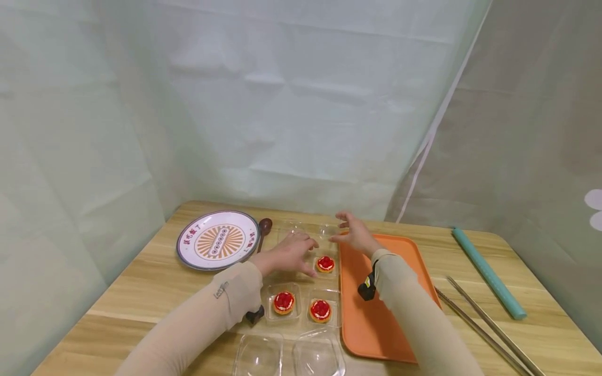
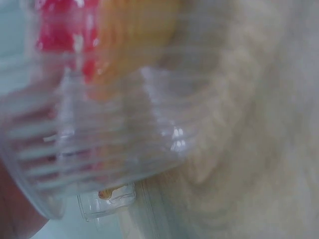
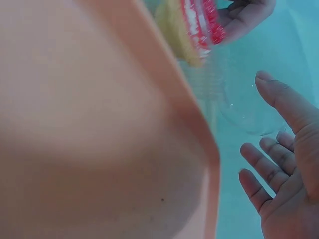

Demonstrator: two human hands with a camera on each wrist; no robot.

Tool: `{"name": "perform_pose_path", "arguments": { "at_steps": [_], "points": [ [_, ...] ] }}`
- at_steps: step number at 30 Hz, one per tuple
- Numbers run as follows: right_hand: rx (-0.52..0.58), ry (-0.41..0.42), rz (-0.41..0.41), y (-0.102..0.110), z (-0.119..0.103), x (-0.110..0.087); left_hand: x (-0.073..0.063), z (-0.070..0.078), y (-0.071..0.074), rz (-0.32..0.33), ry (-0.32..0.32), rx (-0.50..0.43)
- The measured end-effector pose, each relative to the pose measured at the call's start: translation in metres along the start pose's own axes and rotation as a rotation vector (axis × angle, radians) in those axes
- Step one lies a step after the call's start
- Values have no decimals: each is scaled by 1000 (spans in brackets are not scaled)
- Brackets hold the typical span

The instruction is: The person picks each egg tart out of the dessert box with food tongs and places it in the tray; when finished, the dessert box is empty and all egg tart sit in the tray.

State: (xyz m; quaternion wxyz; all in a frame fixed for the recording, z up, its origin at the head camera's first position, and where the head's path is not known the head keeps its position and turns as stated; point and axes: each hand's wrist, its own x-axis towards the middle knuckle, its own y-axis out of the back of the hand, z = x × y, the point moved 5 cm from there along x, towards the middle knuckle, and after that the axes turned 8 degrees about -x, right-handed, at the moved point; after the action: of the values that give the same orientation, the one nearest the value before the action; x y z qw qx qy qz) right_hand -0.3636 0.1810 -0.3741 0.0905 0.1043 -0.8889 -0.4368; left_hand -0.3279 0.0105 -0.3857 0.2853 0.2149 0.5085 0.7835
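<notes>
Three small tarts with red topping sit in clear plastic boxes in the head view. The far tart (image 1: 325, 264) is nearest my left hand (image 1: 292, 253), which reaches over the boxes with fingers apart and thumb beside it. My right hand (image 1: 356, 235) is held above the far edge of the orange tray, fingers spread, with nothing in it. The right wrist view shows its open palm (image 3: 294, 184) facing a clear plastic lid (image 3: 254, 109). A ridged clear box (image 2: 109, 134) fills much of the blurred left wrist view. Whether my left fingers touch plastic, I cannot tell.
The near tarts are a left one (image 1: 284, 302) and a right one (image 1: 320, 310), with clear lids (image 1: 258, 355) in front. Left stand a patterned plate (image 1: 218, 241) and dark spoon (image 1: 265, 225). Right lie the orange tray (image 1: 376, 334), metal tongs (image 1: 489, 326) and a teal roll (image 1: 489, 274).
</notes>
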Motion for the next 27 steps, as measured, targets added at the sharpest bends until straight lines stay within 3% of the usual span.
{"name": "perform_pose_path", "arguments": {
  "at_steps": [6, 27],
  "points": [
    [-14, -28, -14, -6, 7, 2, -2, 3, 1, -10, 5, -16],
    [-170, 16, -126, -7, 16, 8, -2, 2, 2, -12, 8, 11]
  ]
}}
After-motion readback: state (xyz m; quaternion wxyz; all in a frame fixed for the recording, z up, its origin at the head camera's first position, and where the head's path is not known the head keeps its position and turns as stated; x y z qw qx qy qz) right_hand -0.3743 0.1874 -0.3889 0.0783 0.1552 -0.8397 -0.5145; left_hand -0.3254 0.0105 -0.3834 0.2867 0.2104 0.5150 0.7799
